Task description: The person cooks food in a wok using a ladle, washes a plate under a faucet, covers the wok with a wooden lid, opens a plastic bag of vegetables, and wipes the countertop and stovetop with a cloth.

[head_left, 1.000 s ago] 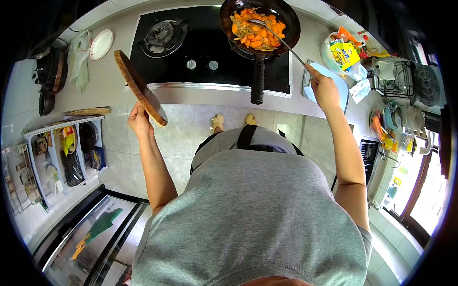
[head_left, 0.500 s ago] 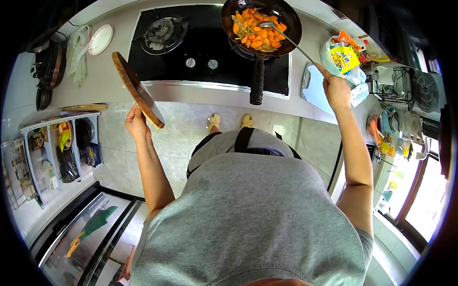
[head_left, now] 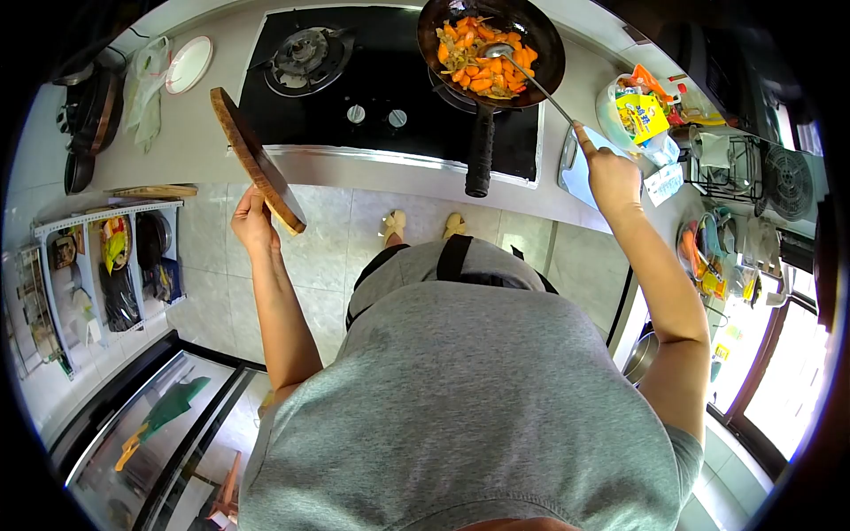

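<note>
My left hand (head_left: 255,223) grips the lower edge of a round wooden lid (head_left: 257,164), which is tilted nearly on edge in front of the stove. What is on the lid's far face is hidden. My right hand (head_left: 613,181) is closed around the long handle of a metal ladle (head_left: 551,96), index finger stretched along it. The ladle's bowl rests among orange carrot pieces (head_left: 481,86) and paler bits in a dark wok (head_left: 549,53). The wok sits on the right burner, its black handle (head_left: 479,155) pointing toward me.
The black gas stove (head_left: 381,62) has a bare left burner (head_left: 305,62). A white plate (head_left: 189,65) and a plastic bag (head_left: 147,88) lie left of it. To the right are a light-blue board (head_left: 584,181) and a tub of packets (head_left: 633,111). A shelf rack (head_left: 115,257) stands at the left.
My right hand has moved slightly down and left with the ladle, whose bowl shifts a little within the wok. My left hand still holds the lid in nearly the same pose.
</note>
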Action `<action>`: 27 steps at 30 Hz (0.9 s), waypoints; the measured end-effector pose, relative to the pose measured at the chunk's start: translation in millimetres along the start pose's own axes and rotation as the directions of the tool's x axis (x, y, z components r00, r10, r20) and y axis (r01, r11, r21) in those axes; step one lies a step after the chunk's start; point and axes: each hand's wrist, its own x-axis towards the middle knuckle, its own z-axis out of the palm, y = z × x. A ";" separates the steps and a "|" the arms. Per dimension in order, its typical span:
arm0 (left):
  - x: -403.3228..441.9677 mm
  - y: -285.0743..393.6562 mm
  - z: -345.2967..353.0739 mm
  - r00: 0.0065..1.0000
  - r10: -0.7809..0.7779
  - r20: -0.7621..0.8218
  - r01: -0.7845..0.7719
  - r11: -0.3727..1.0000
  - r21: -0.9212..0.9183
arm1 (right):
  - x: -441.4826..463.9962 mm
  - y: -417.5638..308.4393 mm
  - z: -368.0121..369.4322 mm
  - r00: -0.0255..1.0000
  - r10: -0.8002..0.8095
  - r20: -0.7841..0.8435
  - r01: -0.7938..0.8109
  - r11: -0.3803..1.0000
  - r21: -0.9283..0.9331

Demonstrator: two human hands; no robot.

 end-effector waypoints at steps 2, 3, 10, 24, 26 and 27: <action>0.0 0.5 1.4 1.000 0.003 -0.025 -0.003 1.000 0.002 | -2.7 -7.6 -5.1 1.000 -0.016 -0.022 0.016 1.000 0.009; 0.6 0.1 1.4 1.000 0.003 -0.025 -0.003 1.000 0.002 | -3.8 -10.5 -6.4 0.999 -0.039 -0.015 0.039 0.999 -0.016; 5.0 1.3 3.1 0.999 0.002 -0.038 -0.005 0.998 -0.067 | -3.4 -23.3 -5.3 0.996 -0.086 0.026 0.087 0.996 -0.030; 8.3 -4.0 -7.4 1.000 0.005 -0.021 -0.005 1.000 -0.007 | -38.3 7.2 -60.0 0.920 0.117 0.374 -0.391 0.339 0.856; 5.0 -0.6 -4.6 1.000 0.006 -0.009 -0.006 1.000 -0.022 | -43.5 -3.5 -51.8 0.942 0.105 0.319 -0.336 0.352 0.874; 5.5 -2.6 -6.1 1.000 0.004 -0.008 -0.004 1.000 -0.020 | -45.6 -7.8 -48.1 0.960 0.096 0.261 -0.278 0.370 0.886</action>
